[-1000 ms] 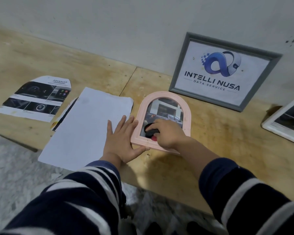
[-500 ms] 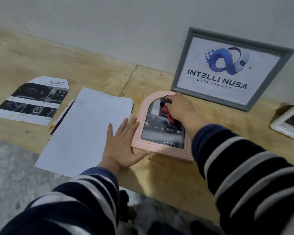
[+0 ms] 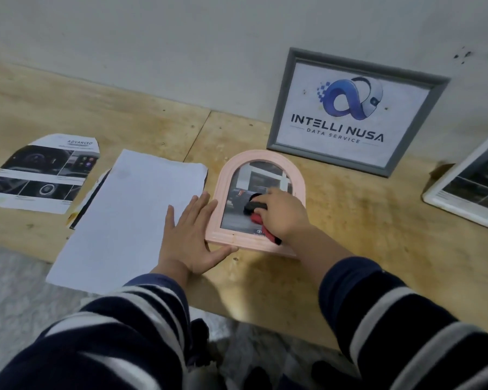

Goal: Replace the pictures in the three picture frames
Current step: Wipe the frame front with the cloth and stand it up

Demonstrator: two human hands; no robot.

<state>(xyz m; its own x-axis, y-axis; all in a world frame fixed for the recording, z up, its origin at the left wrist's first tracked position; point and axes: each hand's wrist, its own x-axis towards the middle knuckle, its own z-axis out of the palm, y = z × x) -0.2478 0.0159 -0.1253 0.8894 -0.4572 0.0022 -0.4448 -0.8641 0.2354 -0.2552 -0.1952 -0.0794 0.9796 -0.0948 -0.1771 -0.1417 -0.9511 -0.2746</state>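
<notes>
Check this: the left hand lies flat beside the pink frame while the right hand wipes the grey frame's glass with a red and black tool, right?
Not quite. In the head view the right hand works the tool on the pink frame, not the grey frame. The left hand does lie flat beside it.

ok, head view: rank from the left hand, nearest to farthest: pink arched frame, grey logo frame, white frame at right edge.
From the left hand:
1. Pink arched frame, touching it, just to its right.
2. Grey logo frame, farther back, leaning on the wall.
3. White frame, far right edge.
</notes>
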